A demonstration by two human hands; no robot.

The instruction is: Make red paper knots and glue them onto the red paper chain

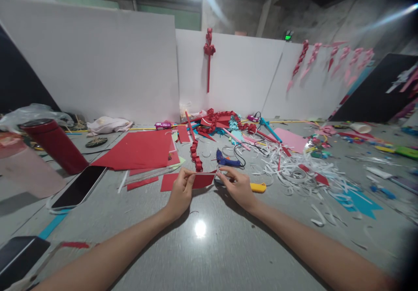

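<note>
Between both hands is a piece of red paper (204, 181) with a thin pale strip along its upper edge. My left hand (180, 194) pinches its left end between thumb and fingers. At the right end, my right hand (239, 191) has thumb and fingertips closed on the edge, where a bit of whitish strip curls up. Another flat red sheet (168, 182) lies on the table by my left hand. Just beyond the paper stands a twisted red paper chain (196, 156). A yellow-handled cutter (258, 188) lies beside my right hand, partly hidden by it.
A blue glue gun (227, 158) with a cord lies behind my right hand. White paper scraps (294, 171) spread to the right. Large red sheets (140, 149), a phone (80, 187) and a red flask (60, 145) are at left. A white board (241, 73) stands behind.
</note>
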